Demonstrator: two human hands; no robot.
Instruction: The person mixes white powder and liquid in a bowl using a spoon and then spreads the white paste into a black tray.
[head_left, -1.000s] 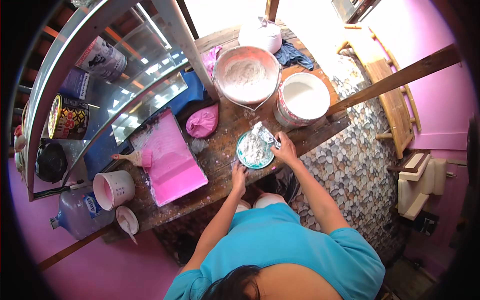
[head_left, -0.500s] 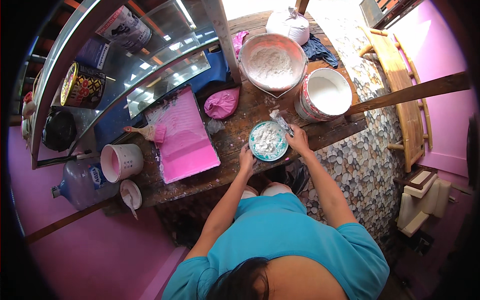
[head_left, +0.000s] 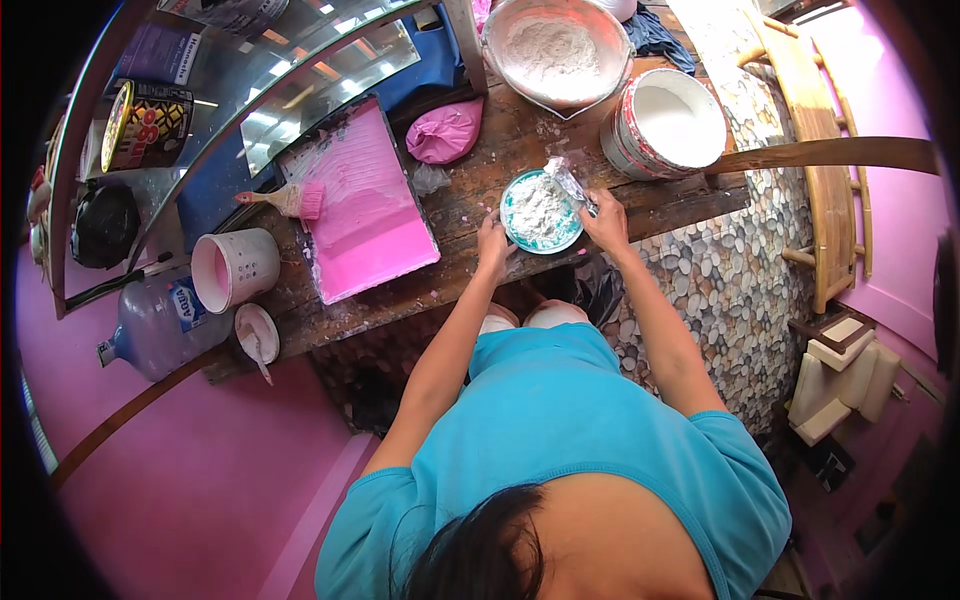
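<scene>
My left hand [head_left: 492,240] grips the left rim of a small teal bowl [head_left: 506,205] at the table's near edge. In the bowl lies a lumpy heap of white powder or paste [head_left: 538,214]. My right hand [head_left: 606,222], beside the bowl's right rim, is closed around a putty knife [head_left: 570,184]. Its metal blade is smeared white and crosses the bowl's far right rim, tilted up and to the left. The fingers under the handle are partly hidden.
A pink paint tray [head_left: 385,240] with a brush [head_left: 290,202] lies left, near a white pail [head_left: 205,270] and clear jug [head_left: 160,330]. Beyond the bowl stand a wide bucket of white powder [head_left: 488,55] and a white bucket [head_left: 622,150]. A wooden bar [head_left: 830,157] runs right.
The putty knife has moved from beyond the bowl's far right edge to over its rim. My left hand still holds the bowl. The whole view has shifted, putting the table higher in the picture.
</scene>
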